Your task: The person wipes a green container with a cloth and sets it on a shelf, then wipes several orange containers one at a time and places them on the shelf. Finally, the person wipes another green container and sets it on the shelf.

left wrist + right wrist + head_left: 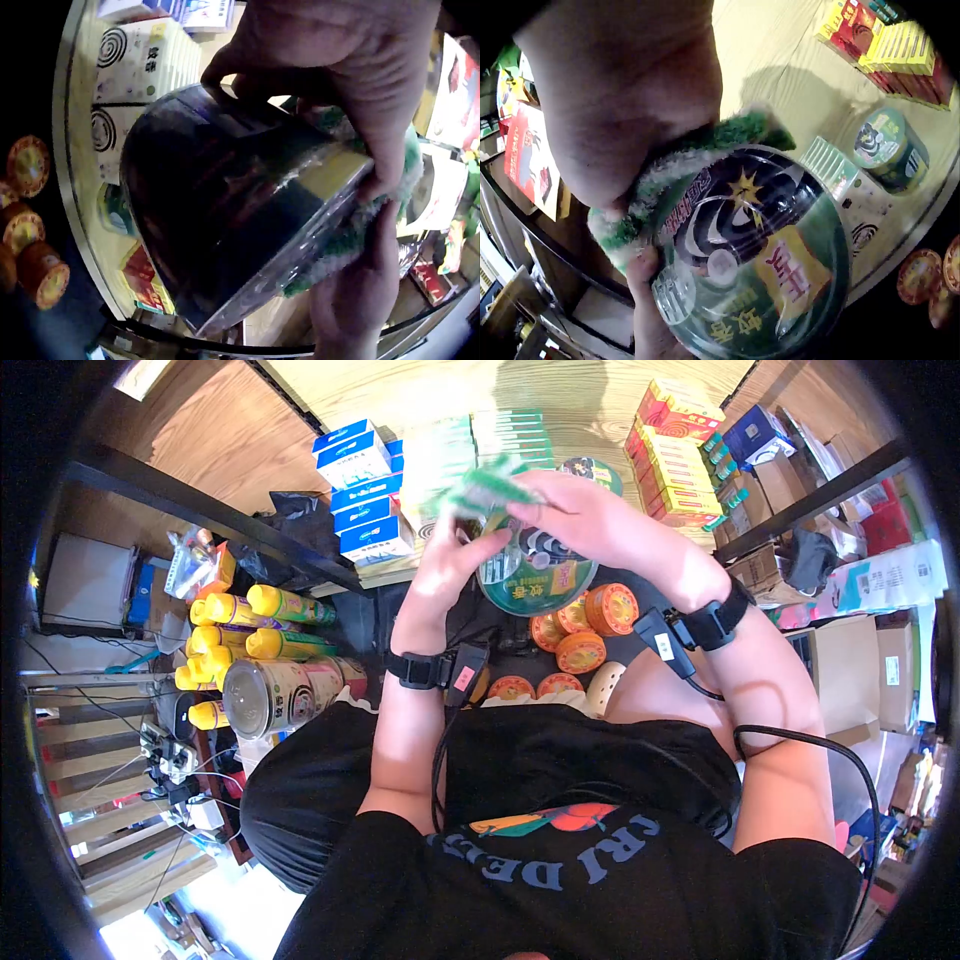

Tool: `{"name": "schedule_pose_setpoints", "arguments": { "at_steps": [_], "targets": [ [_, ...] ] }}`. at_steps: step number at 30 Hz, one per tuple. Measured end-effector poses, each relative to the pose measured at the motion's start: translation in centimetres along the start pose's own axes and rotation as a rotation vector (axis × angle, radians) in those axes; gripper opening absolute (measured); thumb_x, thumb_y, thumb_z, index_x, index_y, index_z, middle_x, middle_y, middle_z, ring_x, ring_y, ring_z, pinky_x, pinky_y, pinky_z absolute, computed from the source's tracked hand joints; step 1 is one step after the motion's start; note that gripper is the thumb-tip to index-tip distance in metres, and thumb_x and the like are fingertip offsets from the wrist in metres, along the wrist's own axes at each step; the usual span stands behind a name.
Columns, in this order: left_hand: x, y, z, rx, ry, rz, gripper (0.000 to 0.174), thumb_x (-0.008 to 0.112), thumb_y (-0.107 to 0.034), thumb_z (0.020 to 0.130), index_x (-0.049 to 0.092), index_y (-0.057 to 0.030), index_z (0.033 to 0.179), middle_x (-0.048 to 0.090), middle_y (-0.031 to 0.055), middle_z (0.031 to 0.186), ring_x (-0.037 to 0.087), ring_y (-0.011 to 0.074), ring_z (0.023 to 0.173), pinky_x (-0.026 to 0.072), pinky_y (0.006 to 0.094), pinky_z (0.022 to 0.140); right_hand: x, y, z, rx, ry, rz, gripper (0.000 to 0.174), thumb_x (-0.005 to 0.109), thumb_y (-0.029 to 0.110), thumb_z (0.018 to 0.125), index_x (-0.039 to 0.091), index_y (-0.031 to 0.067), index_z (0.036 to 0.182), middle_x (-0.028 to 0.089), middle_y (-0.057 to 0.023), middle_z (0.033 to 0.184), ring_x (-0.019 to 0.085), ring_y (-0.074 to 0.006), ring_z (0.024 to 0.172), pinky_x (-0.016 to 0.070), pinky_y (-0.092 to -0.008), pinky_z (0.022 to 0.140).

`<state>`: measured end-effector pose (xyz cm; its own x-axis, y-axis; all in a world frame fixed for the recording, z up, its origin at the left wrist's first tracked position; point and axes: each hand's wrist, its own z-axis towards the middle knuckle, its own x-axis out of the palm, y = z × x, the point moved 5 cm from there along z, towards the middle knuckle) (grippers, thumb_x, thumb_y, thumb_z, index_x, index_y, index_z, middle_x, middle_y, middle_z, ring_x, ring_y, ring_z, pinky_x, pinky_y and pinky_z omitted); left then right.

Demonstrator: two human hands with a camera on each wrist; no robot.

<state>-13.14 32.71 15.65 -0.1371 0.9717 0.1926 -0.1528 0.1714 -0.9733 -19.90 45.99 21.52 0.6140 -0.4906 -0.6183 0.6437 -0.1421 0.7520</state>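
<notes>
A round green tub of mosquito coils (pixel 535 585) is held up above the table's front edge, its printed round end showing in the right wrist view. My left hand (pixel 440 565) grips its side, fingers bent over the rim in the left wrist view. A fluffy green-and-white cloth (pixel 705 146) lies against the tub's side. Holding that cloth, my right hand (pixel 590 510) presses it on the tub from the far side. The cloth looks blurred in the head view, and the right fingertips are mostly hidden behind it.
Blue-and-white boxes (pixel 365 490), pale green coil boxes (pixel 510 435) and red-yellow boxes (pixel 675 470) stand on the wooden table. Another green tub (pixel 891 150) stands near the pale boxes. Orange round tins (pixel 582 653) lie below the edge. Yellow-capped cans (pixel 270 600) are on the left.
</notes>
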Motion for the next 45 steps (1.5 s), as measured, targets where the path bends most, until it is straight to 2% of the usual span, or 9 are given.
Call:
{"name": "schedule_pose_setpoints", "arguments": {
  "at_steps": [6, 11, 13, 17, 22, 24, 32, 37, 45],
  "targets": [
    [-3.0, 4.3, 0.7, -0.148, -0.126, -0.337, 0.049, 0.065, -0.019, 0.083, 0.047, -0.0042, 0.126, 0.056, 0.0061, 0.112, 0.054, 0.0183, 0.102, 0.0428, 0.0297, 0.088, -3.3, -4.4, -0.3, 0.414, -0.065, 0.298, 0.044, 0.046, 0.038, 0.097, 0.054, 0.0034, 0.123, 0.061, -0.0047, 0.110, 0.055, -0.0113, 0.099, 0.0441, -0.0258, 0.086],
    [-2.9, 1.0, 1.9, -0.145, -0.198, -0.669, 0.065, 0.045, -0.055, 0.087, 0.042, -0.0118, 0.135, 0.044, 0.0117, 0.137, 0.041, 0.0336, 0.126, 0.0320, 0.0579, 0.101, -4.4, -7.6, -1.7, 0.443, -0.034, 0.037, 0.037, 0.043, 0.020, 0.090, 0.053, -0.0002, 0.119, 0.064, -0.0105, 0.103, 0.060, -0.0217, 0.094, 0.0466, -0.0348, 0.085],
    [-3.0, 1.7, 1.6, -0.248, -0.298, -0.627, 0.072, 0.046, -0.063, 0.082, 0.040, -0.0162, 0.137, 0.041, 0.0122, 0.139, 0.036, 0.0355, 0.128, 0.0291, 0.0593, 0.100, -3.0, -8.1, -1.7, 0.458, 0.225, -0.265, 0.041, 0.043, 0.012, 0.080, 0.053, -0.0003, 0.118, 0.065, -0.0156, 0.100, 0.061, -0.0248, 0.092, 0.0465, -0.0368, 0.087],
    [-2.5, 3.6, 1.6, -0.263, -0.435, -0.687, 0.075, 0.048, -0.065, 0.081, 0.038, -0.0164, 0.137, 0.039, 0.0149, 0.139, 0.039, 0.0350, 0.125, 0.0312, 0.0588, 0.101, 0.6, -9.1, -2.2, 0.415, 0.274, 0.112, 0.033, 0.045, 0.012, 0.080, 0.059, -0.0017, 0.107, 0.065, -0.0104, 0.094, 0.060, -0.0201, 0.088, 0.0474, -0.0336, 0.083],
    [-0.7, 6.7, 0.7, -0.278, -0.358, -0.690, 0.065, 0.046, -0.058, 0.087, 0.041, -0.0126, 0.133, 0.044, 0.0134, 0.134, 0.046, 0.0316, 0.119, 0.0375, 0.0532, 0.098, 2.7, -6.7, -1.4, 0.522, 0.090, 0.566, 0.034, 0.054, 0.027, 0.087, 0.060, 0.0015, 0.108, 0.062, -0.0081, 0.104, 0.059, -0.0194, 0.086, 0.0490, -0.0311, 0.079],
    [0.3, 8.1, 0.5, -0.212, -0.377, -0.761, 0.057, 0.042, -0.053, 0.092, 0.045, -0.0099, 0.130, 0.051, 0.0107, 0.128, 0.050, 0.0273, 0.115, 0.0390, 0.0452, 0.099, 4.3, -4.3, -2.3, 0.717, 0.185, 0.946, 0.067, 0.050, 0.057, 0.089, 0.042, 0.0052, 0.130, 0.057, -0.0093, 0.111, 0.054, -0.0192, 0.101, 0.0479, -0.0309, 0.086],
    [2.4, 7.7, -0.3, -0.092, -0.648, -0.540, 0.062, 0.048, -0.046, 0.093, 0.030, -0.0039, 0.135, 0.050, 0.0096, 0.126, 0.051, 0.0247, 0.111, 0.0394, 0.0374, 0.097, 7.1, -9.8, -1.6, 0.636, -0.082, 0.960, 0.099, 0.058, 0.063, 0.080, 0.012, 0.0020, 0.144, 0.024, -0.0179, 0.146, 0.039, -0.0276, 0.125, 0.0365, -0.0371, 0.102],
    [3.4, 7.1, 0.5, 0.074, -0.591, -0.167, 0.101, 0.074, -0.019, 0.078, -0.001, -0.0016, 0.144, 0.024, 0.0227, 0.138, 0.037, 0.0285, 0.124, 0.0368, 0.0379, 0.101, 4.5, -5.5, -1.6, 0.580, -0.202, 1.271, 0.051, 0.056, 0.040, 0.091, 0.048, 0.0072, 0.129, 0.056, -0.0052, 0.122, 0.052, -0.0177, 0.112, 0.0403, -0.0348, 0.098],
    [5.6, 6.6, 1.5, 0.113, -0.401, -0.366, 0.108, 0.078, -0.014, 0.073, -0.002, -0.0025, 0.145, 0.021, 0.0238, 0.142, 0.037, 0.0318, 0.126, 0.0350, 0.0390, 0.104, 0.9, -5.8, -1.4, 0.474, -0.290, 1.119, 0.051, 0.058, 0.036, 0.090, 0.047, 0.0053, 0.129, 0.055, -0.0084, 0.125, 0.052, -0.0198, 0.114, 0.0392, -0.0367, 0.101]
  ]
}}
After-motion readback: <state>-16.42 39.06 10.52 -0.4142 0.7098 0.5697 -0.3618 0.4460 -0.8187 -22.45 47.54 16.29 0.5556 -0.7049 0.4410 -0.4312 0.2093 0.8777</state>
